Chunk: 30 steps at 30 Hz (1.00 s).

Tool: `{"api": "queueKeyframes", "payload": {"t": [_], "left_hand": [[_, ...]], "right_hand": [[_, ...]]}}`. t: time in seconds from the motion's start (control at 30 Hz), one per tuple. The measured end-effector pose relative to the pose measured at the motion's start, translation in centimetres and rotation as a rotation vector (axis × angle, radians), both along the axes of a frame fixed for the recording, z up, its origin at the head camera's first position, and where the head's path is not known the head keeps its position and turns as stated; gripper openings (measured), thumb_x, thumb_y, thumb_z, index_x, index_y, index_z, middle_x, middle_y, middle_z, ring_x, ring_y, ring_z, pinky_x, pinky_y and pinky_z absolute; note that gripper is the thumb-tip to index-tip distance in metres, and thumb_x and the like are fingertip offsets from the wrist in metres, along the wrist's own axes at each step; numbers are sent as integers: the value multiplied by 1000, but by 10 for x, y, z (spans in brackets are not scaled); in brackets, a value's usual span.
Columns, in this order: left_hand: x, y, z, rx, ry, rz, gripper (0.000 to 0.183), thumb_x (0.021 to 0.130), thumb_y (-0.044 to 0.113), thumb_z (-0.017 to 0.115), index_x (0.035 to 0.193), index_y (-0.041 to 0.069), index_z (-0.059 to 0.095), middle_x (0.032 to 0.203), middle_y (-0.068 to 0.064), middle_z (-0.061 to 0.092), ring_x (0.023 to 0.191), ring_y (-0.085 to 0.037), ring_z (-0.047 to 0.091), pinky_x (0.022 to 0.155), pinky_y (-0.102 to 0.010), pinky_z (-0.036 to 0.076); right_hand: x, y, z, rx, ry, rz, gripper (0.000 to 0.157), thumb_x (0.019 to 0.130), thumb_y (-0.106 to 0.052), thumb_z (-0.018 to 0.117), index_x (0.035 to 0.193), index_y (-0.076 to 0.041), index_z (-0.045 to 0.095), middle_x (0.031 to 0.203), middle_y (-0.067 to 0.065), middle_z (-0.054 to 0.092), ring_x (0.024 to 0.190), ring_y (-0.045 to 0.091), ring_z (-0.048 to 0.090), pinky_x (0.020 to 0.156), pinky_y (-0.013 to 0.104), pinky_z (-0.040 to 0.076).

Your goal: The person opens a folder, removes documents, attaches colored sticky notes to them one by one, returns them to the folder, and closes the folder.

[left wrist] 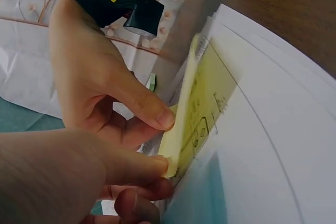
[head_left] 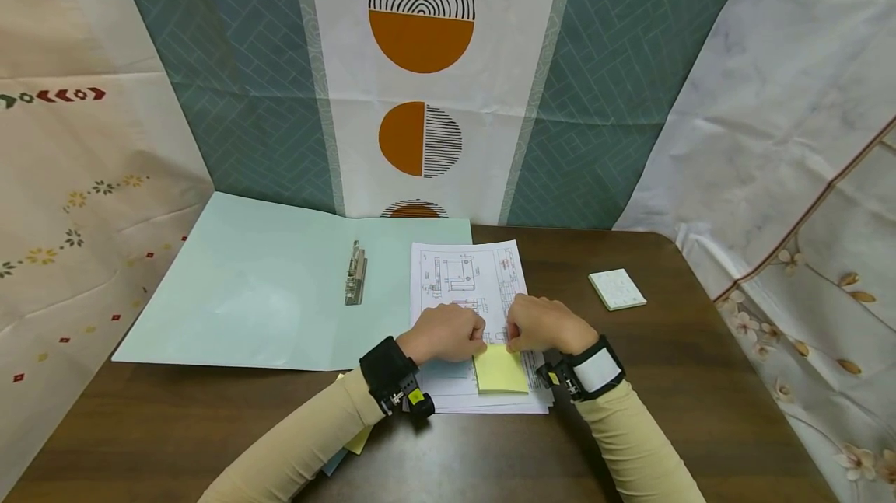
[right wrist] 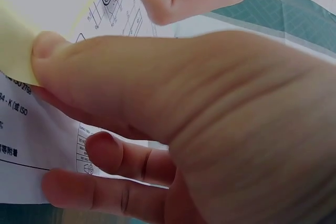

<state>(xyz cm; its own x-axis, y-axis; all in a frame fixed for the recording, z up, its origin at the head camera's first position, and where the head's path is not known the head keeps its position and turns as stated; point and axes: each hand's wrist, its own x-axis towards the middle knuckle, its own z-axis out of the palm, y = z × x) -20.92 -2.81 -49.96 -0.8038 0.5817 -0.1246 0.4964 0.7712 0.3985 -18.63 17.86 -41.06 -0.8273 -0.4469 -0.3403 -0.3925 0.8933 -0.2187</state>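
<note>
**Caution: skewed or creased note**

The note [head_left: 501, 371] is at the sheets [head_left: 490, 256], inward of the middle of the counter's [head_left: 700, 378] far edge. The left grip [head_left: 446, 332] and right grip [head_left: 547, 324] each pinch one of its far corners between thumb and finger. The left wrist view shows the note tilted up from the top sheet; whether any edge touches is unclear.

Likely faults and causes:

1. Skew. If one grip lowers or releases first, the note may land crooked.
2. Crease. Uneven pull between the grips could bow or wrinkle the thin paper.
3. Covered print. The note lies over part of the drawing and may hide lines.
4. Shifted stack. The sheets' edges are not squared, and they overlap the folder [head_left: 280, 293]; a drag by either grip could fan them further or catch the folder.
5. Snagging. The left sleeve [head_left: 308, 433] crosses a yellow piece [head_left: 359, 441] and a blue piece [head_left: 334, 462]; sliding the arm could push them toward the counter's near edge.
</note>
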Motion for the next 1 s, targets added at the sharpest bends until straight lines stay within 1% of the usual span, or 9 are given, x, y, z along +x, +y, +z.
{"api": "queueKeyframes", "payload": {"t": [0.23, 0.33, 0.37, 0.43, 0.57, 0.67, 0.83, 0.87, 1.0], "left_hand": [[2, 1, -1, -8, 18, 40, 48, 96, 47, 81, 59, 31, 55, 59, 16, 47, 57, -6, 50, 50, -28, 37], [5, 1, 0, 35, 82, 61, 43, 91, 44, 86, 61, 30, 59, 61, 15, 52, 59, -7, 53, 51, -28, 40], [9, 1, 5, 63, 109, 58, 39, 90, 39, 88, 63, 29, 61, 63, 14, 55, 61, -8, 54, 52, -29, 42], [18, 2, 18, 99, 177, 26, 31, 89, 29, 90, 68, 26, 67, 66, 12, 60, 64, -8, 55, 53, -29, 42], [42, 7, 49, 79, 332, -109, 20, 90, 7, 87, 78, 21, 81, 75, 7, 69, 67, -8, 54, 53, -24, 38], [51, 8, 58, -1, 415, -187, 23, 93, 3, 82, 82, 23, 87, 83, 5, 71, 67, -8, 55, 53, -21, 34], [56, 5, 65, -108, 375, -217, 11, 90, 18, 93, 83, 23, 87, 86, 4, 70, 72, -11, 58, 54, -23, 38], [57, 5, 66, -120, 362, -220, 12, 88, 22, 96, 81, 23, 86, 86, 4, 69, 73, -11, 57, 54, -24, 39], [58, 6, 67, -140, 337, -233, 29, 84, 34, 99, 72, 20, 77, 84, 3, 67, 75, -13, 53, 53, -25, 38]], "right_hand": [[4, -2, 2, 8, -26, -52, 25, 94, -18, 92, 76, -15, 75, 74, -2, 62, 67, 15, 58, 59, 28, 42], [0, 0, -2, 12, -29, -79, 25, 93, -20, 94, 77, -15, 74, 77, 0, 66, 69, 17, 61, 60, 31, 45], [-4, 2, -7, 16, -26, -84, 26, 92, -22, 94, 78, -15, 74, 78, 0, 66, 70, 17, 62, 60, 31, 46], [-16, 11, -28, 21, -15, -101, 28, 90, -29, 96, 79, -18, 73, 80, -2, 67, 71, 16, 63, 61, 33, 48], [-41, 31, -73, 12, 7, -100, 33, 87, -41, 98, 80, -24, 70, 80, -6, 66, 71, 14, 61, 60, 34, 48], [-39, 32, -74, 13, 46, -61, 33, 88, -41, 97, 84, -19, 73, 83, -2, 68, 74, 17, 63, 62, 35, 50], [-47, 35, -84, 35, 35, -71, 32, 87, -44, 97, 80, -24, 73, 81, -6, 70, 73, 15, 65, 62, 34, 51], [-53, 38, -91, 29, 17, -85, 33, 86, -45, 98, 77, -28, 71, 79, -8, 70, 71, 14, 65, 61, 34, 51], [-53, 39, -89, 1, 3, -80, 35, 87, -40, 97, 74, -27, 68, 76, -7, 68, 68, 14, 64, 59, 32, 50]]}}
